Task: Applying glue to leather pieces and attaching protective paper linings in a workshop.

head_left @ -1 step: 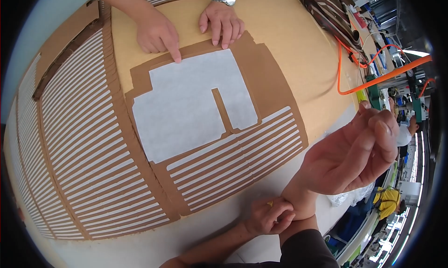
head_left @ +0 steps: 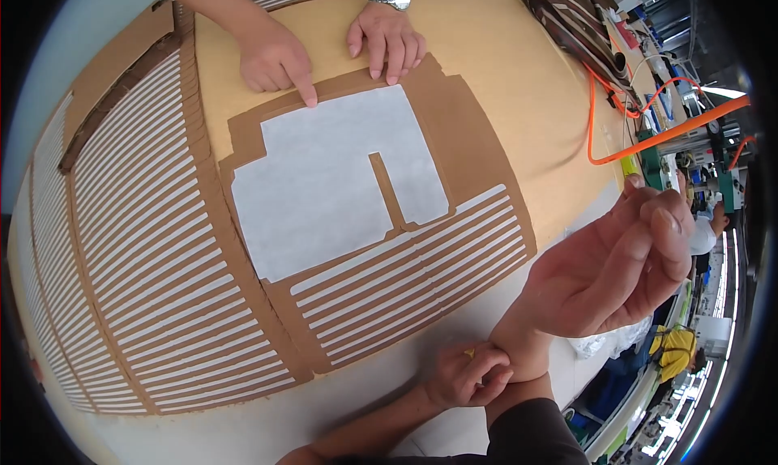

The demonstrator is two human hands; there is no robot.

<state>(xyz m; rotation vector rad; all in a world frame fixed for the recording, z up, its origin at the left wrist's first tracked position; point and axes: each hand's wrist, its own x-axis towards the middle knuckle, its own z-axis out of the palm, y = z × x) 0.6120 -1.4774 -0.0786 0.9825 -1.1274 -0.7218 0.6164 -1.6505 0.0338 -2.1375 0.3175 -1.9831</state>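
Observation:
My right hand (head_left: 612, 270) is raised at the right, palm up, its fingers curled in and nothing visible in them. Against my right forearm, near the dark sleeve, rests my left hand (head_left: 470, 376), fingers curled, with a yellow ring on one. Both are apart from the brown cardboard sheet (head_left: 474, 137) on the table. On that sheet lies a white cut-out piece (head_left: 312, 181) with a narrow slot, and white stripes (head_left: 413, 262) run along its near side. Across the table, another person's hand (head_left: 279, 60) points at the white piece's far edge; their other hand (head_left: 385, 44) rests by it.
A larger brown sheet with white stripes (head_left: 162, 262) covers the left of the table. Tan board (head_left: 527, 84) lies beneath at the back right. An orange hose (head_left: 664, 133) and a striped bag (head_left: 559, 19) are at the right. Farther off is a person in yellow (head_left: 673, 350).

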